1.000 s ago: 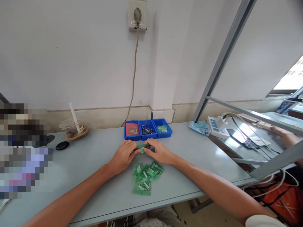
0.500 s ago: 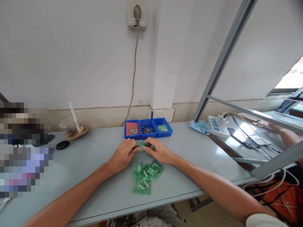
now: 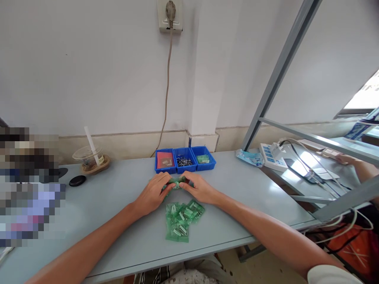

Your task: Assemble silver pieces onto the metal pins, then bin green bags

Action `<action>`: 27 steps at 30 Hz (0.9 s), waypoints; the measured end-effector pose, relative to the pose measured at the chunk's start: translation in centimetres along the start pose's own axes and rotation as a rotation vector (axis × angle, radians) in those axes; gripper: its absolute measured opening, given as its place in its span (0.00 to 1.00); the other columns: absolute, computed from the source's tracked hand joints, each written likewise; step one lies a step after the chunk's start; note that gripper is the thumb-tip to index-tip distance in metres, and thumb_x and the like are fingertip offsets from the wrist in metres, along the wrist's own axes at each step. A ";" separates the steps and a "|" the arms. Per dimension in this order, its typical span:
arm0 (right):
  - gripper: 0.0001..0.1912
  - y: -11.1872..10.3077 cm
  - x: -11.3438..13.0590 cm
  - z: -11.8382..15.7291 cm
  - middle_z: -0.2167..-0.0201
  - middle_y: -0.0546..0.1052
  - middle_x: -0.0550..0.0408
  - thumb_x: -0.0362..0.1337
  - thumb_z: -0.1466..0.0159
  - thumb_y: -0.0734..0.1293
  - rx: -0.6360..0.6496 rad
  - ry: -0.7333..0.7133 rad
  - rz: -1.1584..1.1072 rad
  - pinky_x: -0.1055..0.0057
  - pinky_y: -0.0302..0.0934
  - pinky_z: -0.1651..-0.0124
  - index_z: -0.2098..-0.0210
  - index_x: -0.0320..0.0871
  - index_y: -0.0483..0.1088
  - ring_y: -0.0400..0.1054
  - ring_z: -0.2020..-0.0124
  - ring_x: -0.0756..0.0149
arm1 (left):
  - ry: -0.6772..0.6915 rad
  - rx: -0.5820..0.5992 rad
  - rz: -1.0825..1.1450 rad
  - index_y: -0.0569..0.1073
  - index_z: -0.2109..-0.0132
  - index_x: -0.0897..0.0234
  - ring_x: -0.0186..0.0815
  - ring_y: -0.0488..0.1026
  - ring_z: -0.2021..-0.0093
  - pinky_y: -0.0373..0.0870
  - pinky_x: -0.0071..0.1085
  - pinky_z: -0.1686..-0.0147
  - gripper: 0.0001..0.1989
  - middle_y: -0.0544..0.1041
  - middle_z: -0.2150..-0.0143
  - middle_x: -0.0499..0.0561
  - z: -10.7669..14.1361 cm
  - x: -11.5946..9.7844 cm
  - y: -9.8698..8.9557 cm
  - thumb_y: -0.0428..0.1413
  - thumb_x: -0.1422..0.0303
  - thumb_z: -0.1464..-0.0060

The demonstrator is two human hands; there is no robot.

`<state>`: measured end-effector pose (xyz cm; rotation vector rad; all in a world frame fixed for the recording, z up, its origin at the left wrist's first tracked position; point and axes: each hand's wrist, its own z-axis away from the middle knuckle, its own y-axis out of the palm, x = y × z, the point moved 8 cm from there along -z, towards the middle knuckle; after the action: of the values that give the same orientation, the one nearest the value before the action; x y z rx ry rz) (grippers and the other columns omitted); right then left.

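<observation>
Both hands meet in front of the blue bins, gripping one green plastic bag [image 3: 177, 184]. My left hand [image 3: 154, 192] pinches its left side between thumb and fingers, and my right hand [image 3: 197, 187] pinches the right side. Fingers cover much of the bag, so its contents are hard to make out. Nearer the table edge lies a loose pile of green bags [image 3: 182, 220] with small white and metal pieces inside. Behind the hands stand three joined blue bins: the left one [image 3: 165, 170] holds a red packet, the middle one [image 3: 186, 169] dark metal pieces, the right one [image 3: 211, 166] green packets.
On the left are a lidded cup [image 3: 88, 154] on a brown coaster [image 3: 102, 167] and a black oval object [image 3: 77, 181]. To the right lie a blue-white packet [image 3: 250, 158] and a power strip [image 3: 272, 157] beside a metal frame. Another person's hand [image 3: 348, 159] shows far right.
My hands keep almost the same grip on the green bag, which has shifted slightly between the fingers. The view has moved a little. The other person's hand at far right has changed position slightly.
</observation>
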<state>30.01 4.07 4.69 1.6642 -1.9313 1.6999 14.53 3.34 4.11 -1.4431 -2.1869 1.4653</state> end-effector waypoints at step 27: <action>0.11 0.0 0.2 0.3 0.62 0.75 0.56 0.46 0.26 0.65 0.002 0.008 0.009 0.69 0.60 0.63 0.56 0.46 0.72 0.68 0.62 0.64 | 0.061 -0.036 0.018 0.72 0.53 0.60 0.40 0.72 0.55 0.69 0.38 0.52 0.09 0.77 0.54 0.53 0.1 -0.8 -0.5 0.50 0.63 0.26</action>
<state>30.06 3.74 4.70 1.6487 -1.9376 1.7095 14.60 2.61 4.71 -1.5027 -2.1800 1.3754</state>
